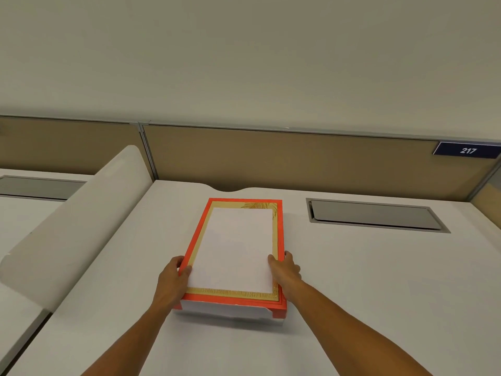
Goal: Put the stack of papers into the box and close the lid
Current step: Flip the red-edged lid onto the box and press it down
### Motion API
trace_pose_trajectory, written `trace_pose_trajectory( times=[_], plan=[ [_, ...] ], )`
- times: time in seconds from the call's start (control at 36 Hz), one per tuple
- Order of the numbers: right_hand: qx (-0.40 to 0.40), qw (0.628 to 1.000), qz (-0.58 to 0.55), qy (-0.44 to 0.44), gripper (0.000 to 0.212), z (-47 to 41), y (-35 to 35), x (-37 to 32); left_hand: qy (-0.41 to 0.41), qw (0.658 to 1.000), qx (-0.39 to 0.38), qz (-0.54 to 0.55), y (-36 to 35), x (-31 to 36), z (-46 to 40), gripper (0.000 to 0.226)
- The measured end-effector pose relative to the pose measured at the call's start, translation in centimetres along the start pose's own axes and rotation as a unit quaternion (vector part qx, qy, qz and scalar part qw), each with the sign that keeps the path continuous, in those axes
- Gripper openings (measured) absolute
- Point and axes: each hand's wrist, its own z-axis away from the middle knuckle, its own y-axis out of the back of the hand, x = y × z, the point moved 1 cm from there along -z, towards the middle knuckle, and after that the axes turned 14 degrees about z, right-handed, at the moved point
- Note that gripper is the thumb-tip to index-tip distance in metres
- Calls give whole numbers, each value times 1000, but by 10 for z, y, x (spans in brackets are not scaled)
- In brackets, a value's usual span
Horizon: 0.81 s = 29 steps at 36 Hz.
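An orange box (280, 229) with a gold-patterned border lies flat on the white desk (366, 289); its near end shows a white lower wall. A white stack of papers (235, 245) lies inside the gold border on top. My left hand (173, 278) grips the box's near left side, thumb on the paper's left edge. My right hand (286, 270) grips the near right side, thumb on the paper's right edge. I cannot tell whether the gold surface under the papers is a lid or the box's inside.
A grey cable hatch (376, 215) is set into the desk right of the box. A white curved divider (76, 221) rises on the left. A tan partition (271, 158) runs behind, with a blue "217" sign (467, 150) at the right.
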Motion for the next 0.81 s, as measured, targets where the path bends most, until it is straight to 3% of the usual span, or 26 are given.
trace_pose_trajectory(
  times=[0.19,0.39,0.58,0.81],
  plan=[
    [31,996,83,9,72,-12,-7,0,21,998,-41,-47,2,0,-16,52],
    [125,940,262,178,81,-16,-14,-6,-64,981,-81,-165,-20,14,-36,78],
    [79,881,377,274,78,-33,-19,-13,-181,925,-141,-302,-47,14,-65,87],
    [84,862,411,285,93,-56,-23,-13,-201,905,-133,-351,-61,15,-85,107]
  ],
)
